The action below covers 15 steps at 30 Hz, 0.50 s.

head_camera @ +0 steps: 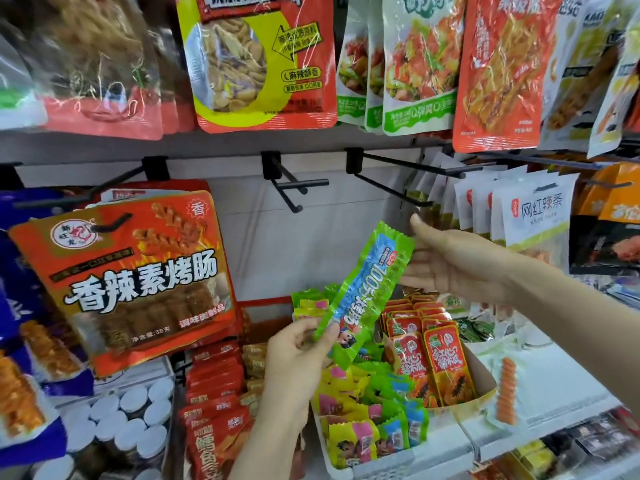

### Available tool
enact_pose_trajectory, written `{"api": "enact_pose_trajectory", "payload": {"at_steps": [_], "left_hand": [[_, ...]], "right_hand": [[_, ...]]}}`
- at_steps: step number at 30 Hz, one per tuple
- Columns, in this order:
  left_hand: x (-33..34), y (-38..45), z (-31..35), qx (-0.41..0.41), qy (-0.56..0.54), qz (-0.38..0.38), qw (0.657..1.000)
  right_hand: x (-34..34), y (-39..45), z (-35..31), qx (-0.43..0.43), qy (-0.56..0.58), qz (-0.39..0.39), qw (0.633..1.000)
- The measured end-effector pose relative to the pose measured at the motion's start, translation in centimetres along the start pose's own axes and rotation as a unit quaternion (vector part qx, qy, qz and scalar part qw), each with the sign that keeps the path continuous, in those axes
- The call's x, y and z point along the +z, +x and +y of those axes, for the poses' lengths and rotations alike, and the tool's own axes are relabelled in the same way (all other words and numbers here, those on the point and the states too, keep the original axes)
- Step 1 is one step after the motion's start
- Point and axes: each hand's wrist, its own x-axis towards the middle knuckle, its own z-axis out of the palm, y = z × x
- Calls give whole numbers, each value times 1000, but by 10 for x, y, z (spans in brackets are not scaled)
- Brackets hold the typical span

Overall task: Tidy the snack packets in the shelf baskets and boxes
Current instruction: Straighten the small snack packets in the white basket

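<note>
I am holding a long green-and-blue snack packet (363,292) up in front of the shelf, tilted so its top end leans to the right. My left hand (294,355) is pinching its lower end, thumb on the front and fingers curled behind. My right hand (446,261) is reaching in from the right with the palm open and the fingers straight, spread just behind the packet's upper end; I cannot tell whether the fingertips are touching the wrapper.

Below the packet, a white basket (398,471) is sitting on the shelf, filled with small yellow, green and blue packets (363,403) lying loosely heaped. Just to its right, a cardboard box (481,379) is holding red papaya packets (443,362) standing in upright rows. To the left of the basket, red packets (214,393) are stacked in another row.

A large orange-red packet (138,282) is hanging from a hook on the left. Two black hooks (298,188) above the basket are carrying nothing, and white packets (533,209) are hanging on the right.
</note>
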Motion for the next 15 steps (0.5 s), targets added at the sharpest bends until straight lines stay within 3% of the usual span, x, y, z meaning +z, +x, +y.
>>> {"api": "enact_pose_trajectory", "payload": {"at_steps": [2, 6, 9, 12, 13, 15], "left_hand": [[-1, 1, -4, 41, 41, 9, 998], [0, 3, -9, 135, 101, 9, 986], [-7, 1, -15, 267, 327, 53, 905], [-15, 7, -16, 237, 430, -18, 871], [-15, 13, -16, 224, 471, -58, 851], [-10, 27, -13, 214, 553, -125, 796]], "right_hand": [[4, -2, 0, -39, -125, 1, 991], [1, -12, -3, -152, -256, 103, 949], [-15, -19, -6, -231, -362, 221, 876], [-26, -16, 1, -266, -494, 290, 775], [-27, -13, 5, -269, -507, 303, 761], [-27, -7, 10, -271, -489, 316, 766]]}}
